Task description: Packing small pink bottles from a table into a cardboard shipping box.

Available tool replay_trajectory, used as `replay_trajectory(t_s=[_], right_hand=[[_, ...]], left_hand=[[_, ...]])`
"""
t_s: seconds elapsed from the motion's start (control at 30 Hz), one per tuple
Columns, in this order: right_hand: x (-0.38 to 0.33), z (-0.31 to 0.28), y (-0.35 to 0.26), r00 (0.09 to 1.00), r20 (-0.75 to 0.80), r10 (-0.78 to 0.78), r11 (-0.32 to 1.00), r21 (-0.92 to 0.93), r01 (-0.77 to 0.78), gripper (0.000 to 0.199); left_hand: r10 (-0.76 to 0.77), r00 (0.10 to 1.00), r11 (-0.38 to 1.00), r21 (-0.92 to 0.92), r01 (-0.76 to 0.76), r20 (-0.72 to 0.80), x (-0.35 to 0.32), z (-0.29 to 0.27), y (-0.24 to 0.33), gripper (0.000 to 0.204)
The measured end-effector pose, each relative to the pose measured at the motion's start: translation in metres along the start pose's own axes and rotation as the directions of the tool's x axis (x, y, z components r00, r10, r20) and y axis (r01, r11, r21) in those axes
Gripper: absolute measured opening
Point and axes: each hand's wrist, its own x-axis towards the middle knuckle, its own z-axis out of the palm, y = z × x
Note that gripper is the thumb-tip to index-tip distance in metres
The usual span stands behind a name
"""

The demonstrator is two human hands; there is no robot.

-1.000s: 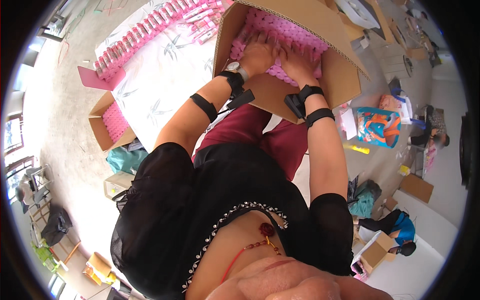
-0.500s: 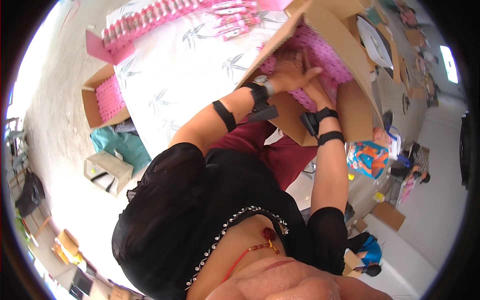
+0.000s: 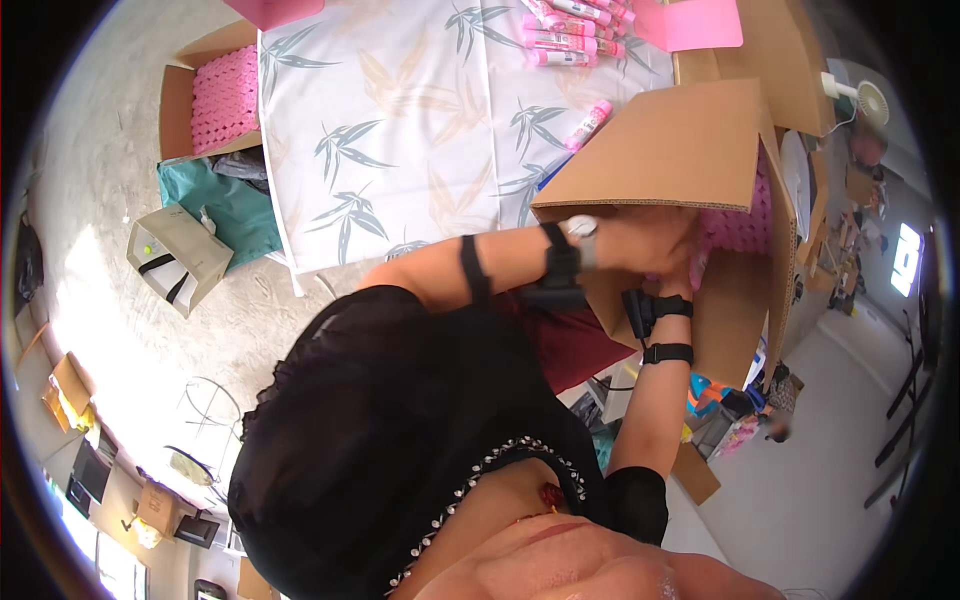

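Note:
A large open cardboard box stands tilted at the table's right end, its mouth toward me. Inside is a dense layer of small bumpy pink pieces, packed close together. My left hand, a watch on its wrist, reaches through the opening; its fingers are blurred and in the box's shade. Below and against it, my right hand also reaches in, its fingers mostly hidden behind the left. Whether either hand grips anything does not show. One pink tube lies alone on the table beside the box.
The table has a white leaf-patterned cover. At its far side are several pink tubes and a pink carton flap. Left on the floor stand a smaller box of pink pieces and a beige container. A fan is at far right.
My view has swung, so the table and box appear shifted. The left hand, earlier spread over the pink pieces with fingers showing, is now lower in the opening, its fingers obscured.

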Motion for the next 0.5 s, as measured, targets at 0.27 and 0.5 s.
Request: replay_trajectory(t_s=[0.27, 0.5], right_hand=[[-0.006, -0.006, -0.009, 0.978, -0.174, -0.118, 0.992, -0.062, 0.109, 0.029], [-0.006, -0.014, -0.027, 0.994, -0.1, 0.049, 0.997, -0.05, -0.054, 0.031]], left_hand=[[0.164, 0.93, 0.938, -0.24, -0.251, -0.328, -0.054, -0.125, 0.001, 0.02], [0.154, 0.986, 0.85, 0.501, -0.165, 0.064, -0.006, -0.104, -0.167, 0.021]])
